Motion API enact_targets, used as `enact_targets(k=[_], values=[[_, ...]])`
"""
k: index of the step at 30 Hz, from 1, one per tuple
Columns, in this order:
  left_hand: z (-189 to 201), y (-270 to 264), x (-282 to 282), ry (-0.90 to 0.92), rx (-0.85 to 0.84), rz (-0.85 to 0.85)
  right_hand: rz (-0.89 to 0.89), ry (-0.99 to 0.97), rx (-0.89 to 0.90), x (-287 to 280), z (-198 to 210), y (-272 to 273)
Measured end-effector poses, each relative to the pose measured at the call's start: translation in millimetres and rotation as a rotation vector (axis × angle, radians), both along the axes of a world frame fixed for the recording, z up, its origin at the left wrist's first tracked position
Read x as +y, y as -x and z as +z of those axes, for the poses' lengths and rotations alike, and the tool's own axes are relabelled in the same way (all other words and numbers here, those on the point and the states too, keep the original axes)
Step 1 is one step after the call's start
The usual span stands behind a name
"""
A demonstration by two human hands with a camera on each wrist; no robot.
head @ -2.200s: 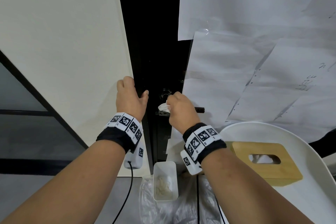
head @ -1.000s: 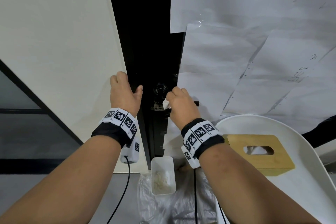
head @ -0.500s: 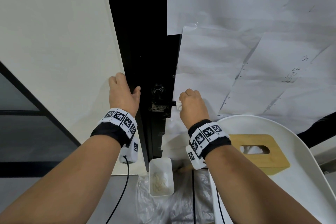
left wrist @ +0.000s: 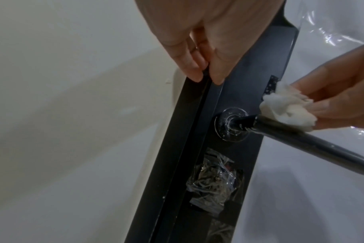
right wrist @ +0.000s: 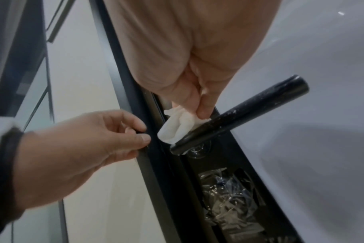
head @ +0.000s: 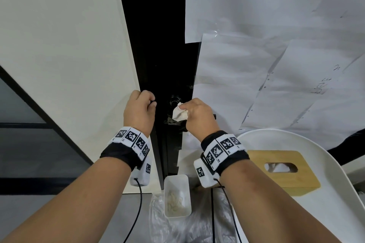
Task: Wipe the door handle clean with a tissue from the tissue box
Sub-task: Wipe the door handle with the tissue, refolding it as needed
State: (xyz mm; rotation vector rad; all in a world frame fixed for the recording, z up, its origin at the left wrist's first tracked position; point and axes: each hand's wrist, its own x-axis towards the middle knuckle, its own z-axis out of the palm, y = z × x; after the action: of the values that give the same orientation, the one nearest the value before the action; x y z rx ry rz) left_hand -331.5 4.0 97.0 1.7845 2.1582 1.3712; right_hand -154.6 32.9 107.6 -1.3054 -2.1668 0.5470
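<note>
R hand (head: 197,113) pinches a crumpled white tissue (head: 179,114) btwn thumb & fingertips (right wrist: 206,105), pressing it on the black door handle (right wrist: 239,115) near its round base plate (left wrist: 232,124), i.e. the end by the door edge. L hand (head: 139,109) sits just left of it, fingers curled, thumb & forefinger gripping the black door edge (left wrist: 197,131). Door face right of the handle is covered w/ white paper sheets (head: 276,45). Lower right: wooden tissue box (head: 282,171) on a white round desk (head: 335,213), tissue showing in its slot. Below the hands, a white tray (head: 177,196) on clear plastic.
</note>
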Motion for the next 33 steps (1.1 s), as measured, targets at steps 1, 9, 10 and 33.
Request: enact_targets(k=[1, 9, 10, 33], values=[[-2.6, 0.8, -0.3, -0.002, 0.007, -0.034, -0.016, -0.005, 0.039, 0.3, 0.2, 0.7], [4.9, 4.6, -7.4, 0.069, 0.041, -0.176, -0.034, -0.012, 0.189, -0.7, -2.9, 22.0], [4.9, 3.7, -8.0, 0.091, 0.033, -0.193, -0.03, -0.012, 0.201, -1.1, -2.3, 23.7], [6.3, -4.6, -8.7, 0.352, -0.112, -0.132, -0.269, 0.048, 0.322, 5.4, 7.1, 1.6]])
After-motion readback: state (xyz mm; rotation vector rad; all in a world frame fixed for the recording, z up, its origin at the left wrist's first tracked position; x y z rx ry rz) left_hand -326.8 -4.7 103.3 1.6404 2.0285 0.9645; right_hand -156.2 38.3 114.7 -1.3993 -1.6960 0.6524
